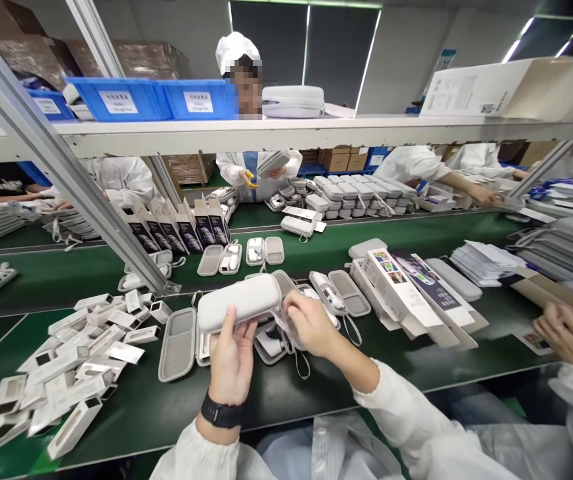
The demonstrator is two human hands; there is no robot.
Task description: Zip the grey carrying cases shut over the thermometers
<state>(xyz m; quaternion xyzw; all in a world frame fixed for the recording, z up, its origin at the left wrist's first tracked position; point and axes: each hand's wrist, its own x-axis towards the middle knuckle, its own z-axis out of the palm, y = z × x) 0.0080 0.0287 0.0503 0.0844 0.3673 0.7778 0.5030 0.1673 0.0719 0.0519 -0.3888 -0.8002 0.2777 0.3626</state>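
Observation:
My left hand [232,360], with a black watch on its wrist, holds a light grey zip case [239,303] from below, thumb on its near side. The case is closed and slightly tilted, raised over the green bench. At the case's right end my right hand [312,325] has its fingers pinched together; what lies between them is hidden. A thin strap [302,365] hangs below that hand. Under the held case lie an open grey case [178,344] and another open case [269,344] with a white device inside. Further right rests an open case [349,293] holding a white device.
A heap of small white boxes [86,363] covers the bench at left. Printed cartons [406,287] lie at right, near a co-worker's hand [569,330]. A metal post [81,170] and shelf [346,130] stand ahead. Across the line, a co-worker holds a case [274,162].

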